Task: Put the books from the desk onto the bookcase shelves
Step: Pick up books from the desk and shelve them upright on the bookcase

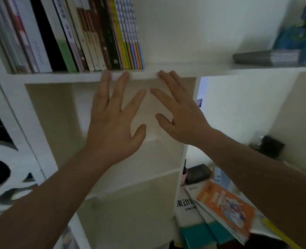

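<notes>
On the bookcase [62,78] top shelf — upright books [80,35], both hands [112,121] [181,115] spread, empty.

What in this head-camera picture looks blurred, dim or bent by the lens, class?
Head view: dim, soft light; motion blur smears the fingertips of the left hand and right hand; the spines of the row of books and the print on the orange book are unreadable; wide-angle distortion bends the bookcase edges.

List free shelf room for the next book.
Top shelf: bare from the right end of the book row to the dark flat stack. The compartment below shows nothing inside. Crowded: the desk pile, orange book on top.
</notes>
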